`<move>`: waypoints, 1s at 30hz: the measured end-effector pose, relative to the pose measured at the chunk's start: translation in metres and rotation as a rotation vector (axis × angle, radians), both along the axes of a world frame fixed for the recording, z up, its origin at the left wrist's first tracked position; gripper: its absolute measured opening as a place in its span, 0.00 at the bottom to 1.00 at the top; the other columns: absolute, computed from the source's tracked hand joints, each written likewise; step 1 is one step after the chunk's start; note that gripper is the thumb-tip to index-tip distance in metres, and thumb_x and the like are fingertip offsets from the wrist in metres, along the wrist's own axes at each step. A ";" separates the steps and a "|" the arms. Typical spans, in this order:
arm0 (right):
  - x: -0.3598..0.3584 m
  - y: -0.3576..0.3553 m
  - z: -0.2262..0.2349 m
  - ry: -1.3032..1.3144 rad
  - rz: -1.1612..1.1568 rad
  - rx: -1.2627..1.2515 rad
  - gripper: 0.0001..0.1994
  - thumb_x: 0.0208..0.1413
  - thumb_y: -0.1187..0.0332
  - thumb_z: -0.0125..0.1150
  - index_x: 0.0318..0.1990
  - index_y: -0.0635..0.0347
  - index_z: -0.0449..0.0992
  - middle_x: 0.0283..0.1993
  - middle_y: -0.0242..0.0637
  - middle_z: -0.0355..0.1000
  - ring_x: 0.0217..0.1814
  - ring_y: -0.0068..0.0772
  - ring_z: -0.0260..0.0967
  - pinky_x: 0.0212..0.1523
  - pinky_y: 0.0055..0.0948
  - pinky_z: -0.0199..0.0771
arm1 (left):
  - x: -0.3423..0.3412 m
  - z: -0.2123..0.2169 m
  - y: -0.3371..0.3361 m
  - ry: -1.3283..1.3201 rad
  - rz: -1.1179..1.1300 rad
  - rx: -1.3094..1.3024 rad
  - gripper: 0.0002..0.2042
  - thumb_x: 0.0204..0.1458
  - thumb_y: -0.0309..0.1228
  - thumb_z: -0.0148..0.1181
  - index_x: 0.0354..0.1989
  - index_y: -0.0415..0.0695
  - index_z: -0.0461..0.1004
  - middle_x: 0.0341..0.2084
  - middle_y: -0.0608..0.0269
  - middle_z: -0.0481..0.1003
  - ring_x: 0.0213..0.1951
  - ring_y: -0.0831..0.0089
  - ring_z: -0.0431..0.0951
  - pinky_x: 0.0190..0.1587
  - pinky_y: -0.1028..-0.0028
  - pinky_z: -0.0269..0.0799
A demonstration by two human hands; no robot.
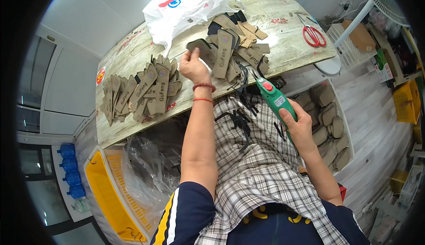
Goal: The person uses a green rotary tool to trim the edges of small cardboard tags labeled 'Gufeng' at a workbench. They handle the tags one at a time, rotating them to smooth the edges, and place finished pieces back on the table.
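Observation:
My left hand [195, 67] pinches the edge of a khaki fabric tab [202, 50] with a dark border, above the table's front part. Beside it lies a loose pile of khaki strap pieces [222, 52] with printing and a small round emblem, some showing black or tan backs. My right hand [299, 125] is wrapped around a green hand-held electric tool [276, 99] with a red button and a thin metal tip. The tip points toward the pile at the table's edge. Black cut strips [239, 121] lie on my checked apron [261, 161].
More strap pieces [150, 88] are heaped at the table's left. A white plastic bag [186, 10] stands behind, red-handled scissors [313, 37] lie at right. Below are a bin of khaki pieces [327, 125], a yellow basket [104, 187] and clear plastic [148, 163]. A fan [385, 1] stands far right.

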State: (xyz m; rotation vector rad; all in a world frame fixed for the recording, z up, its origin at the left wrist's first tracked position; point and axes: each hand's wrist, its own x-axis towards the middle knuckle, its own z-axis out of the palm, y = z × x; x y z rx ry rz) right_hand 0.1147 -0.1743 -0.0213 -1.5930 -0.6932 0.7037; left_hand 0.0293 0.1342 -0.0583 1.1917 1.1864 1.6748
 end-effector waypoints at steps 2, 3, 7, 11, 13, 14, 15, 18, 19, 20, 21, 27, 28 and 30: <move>-0.001 0.007 0.006 -0.060 0.003 0.013 0.23 0.57 0.57 0.63 0.54 0.65 0.72 0.29 0.28 0.71 0.27 0.14 0.63 0.28 0.19 0.65 | -0.011 0.033 -0.007 -0.132 -0.080 0.038 0.02 0.50 0.21 0.64 0.30 0.35 0.78 0.23 0.67 0.77 0.24 0.84 0.69 0.26 0.80 0.64; -0.002 0.011 0.009 -0.086 -0.002 0.031 0.23 0.57 0.57 0.63 0.54 0.65 0.72 0.30 0.28 0.72 0.28 0.15 0.63 0.29 0.20 0.66 | -0.014 0.049 -0.011 -0.143 -0.081 0.096 0.02 0.50 0.22 0.64 0.30 0.37 0.77 0.24 0.66 0.77 0.23 0.84 0.69 0.25 0.81 0.63; -0.004 0.023 0.023 -0.120 0.022 0.032 0.24 0.56 0.56 0.63 0.53 0.64 0.73 0.34 0.33 0.76 0.33 0.17 0.67 0.36 0.22 0.70 | -0.026 0.096 -0.038 -0.193 -0.165 0.119 0.02 0.51 0.22 0.64 0.30 0.39 0.77 0.23 0.67 0.77 0.21 0.85 0.70 0.24 0.84 0.63; -0.008 0.028 0.026 -0.141 0.019 0.074 0.25 0.55 0.54 0.64 0.53 0.64 0.73 0.35 0.35 0.77 0.34 0.19 0.70 0.37 0.22 0.71 | -0.020 0.089 -0.069 -0.382 -0.384 -0.008 0.03 0.49 0.22 0.65 0.29 0.39 0.76 0.23 0.67 0.76 0.22 0.83 0.71 0.24 0.82 0.65; -0.008 0.024 0.025 -0.136 0.018 0.064 0.25 0.55 0.54 0.64 0.53 0.64 0.72 0.35 0.35 0.77 0.34 0.19 0.70 0.37 0.22 0.71 | -0.012 0.075 -0.083 -0.451 -0.448 -0.125 0.04 0.50 0.22 0.65 0.30 0.40 0.74 0.23 0.67 0.76 0.22 0.82 0.71 0.24 0.82 0.66; -0.008 0.022 0.024 -0.134 0.013 0.061 0.25 0.55 0.54 0.64 0.53 0.64 0.72 0.35 0.35 0.76 0.35 0.19 0.70 0.37 0.22 0.71 | -0.006 0.069 -0.090 -0.493 -0.436 -0.183 0.04 0.50 0.23 0.65 0.30 0.40 0.74 0.24 0.67 0.76 0.22 0.82 0.71 0.24 0.82 0.66; -0.007 0.020 0.023 -0.131 0.008 0.057 0.25 0.55 0.54 0.64 0.53 0.64 0.72 0.35 0.35 0.76 0.35 0.18 0.70 0.37 0.22 0.71 | -0.003 0.066 -0.097 -0.502 -0.464 -0.215 0.05 0.50 0.23 0.65 0.31 0.40 0.74 0.24 0.67 0.76 0.22 0.82 0.72 0.25 0.82 0.66; -0.005 0.013 0.019 -0.132 -0.023 0.050 0.25 0.56 0.54 0.63 0.53 0.65 0.73 0.34 0.34 0.76 0.34 0.18 0.69 0.36 0.21 0.70 | 0.005 0.054 -0.111 -0.481 -0.514 -0.256 0.05 0.51 0.24 0.65 0.32 0.41 0.74 0.25 0.66 0.77 0.23 0.81 0.73 0.26 0.81 0.68; -0.004 0.011 0.020 -0.132 -0.031 0.034 0.24 0.56 0.54 0.63 0.53 0.65 0.73 0.34 0.34 0.76 0.34 0.18 0.68 0.36 0.21 0.70 | 0.007 0.050 -0.114 -0.475 -0.530 -0.258 0.04 0.52 0.24 0.64 0.32 0.41 0.74 0.26 0.64 0.78 0.24 0.80 0.75 0.27 0.80 0.69; -0.003 0.009 0.020 -0.132 -0.038 0.018 0.24 0.56 0.55 0.63 0.53 0.65 0.73 0.33 0.34 0.75 0.33 0.18 0.68 0.36 0.21 0.70 | 0.008 0.048 -0.116 -0.469 -0.546 -0.260 0.04 0.52 0.24 0.63 0.33 0.41 0.73 0.27 0.62 0.79 0.24 0.79 0.76 0.27 0.80 0.70; -0.003 0.009 0.018 -0.145 -0.056 0.062 0.23 0.57 0.56 0.63 0.53 0.64 0.73 0.31 0.31 0.74 0.31 0.16 0.65 0.33 0.20 0.68 | 0.009 0.046 -0.119 -0.482 -0.565 -0.266 0.04 0.52 0.23 0.63 0.33 0.40 0.74 0.27 0.62 0.79 0.24 0.79 0.76 0.28 0.80 0.70; -0.002 0.005 0.022 -0.036 -0.045 0.067 0.22 0.57 0.57 0.62 0.53 0.64 0.73 0.27 0.26 0.69 0.25 0.13 0.60 0.26 0.17 0.63 | 0.010 0.042 -0.127 -0.467 -0.636 -0.304 0.03 0.51 0.24 0.65 0.28 0.41 0.76 0.24 0.67 0.78 0.23 0.82 0.72 0.27 0.81 0.66; -0.001 0.005 0.022 -0.044 -0.048 0.082 0.22 0.57 0.57 0.62 0.53 0.64 0.73 0.27 0.25 0.69 0.25 0.12 0.60 0.26 0.17 0.62 | 0.009 0.042 -0.128 -0.448 -0.654 -0.301 0.03 0.51 0.24 0.64 0.29 0.40 0.76 0.24 0.67 0.78 0.23 0.82 0.72 0.26 0.82 0.66; 0.000 0.006 0.020 -0.059 -0.054 0.113 0.22 0.57 0.57 0.62 0.53 0.64 0.73 0.26 0.25 0.69 0.24 0.12 0.59 0.25 0.17 0.62 | 0.007 0.043 -0.129 -0.410 -0.691 -0.297 0.02 0.51 0.23 0.64 0.29 0.40 0.76 0.25 0.67 0.78 0.23 0.82 0.72 0.26 0.82 0.66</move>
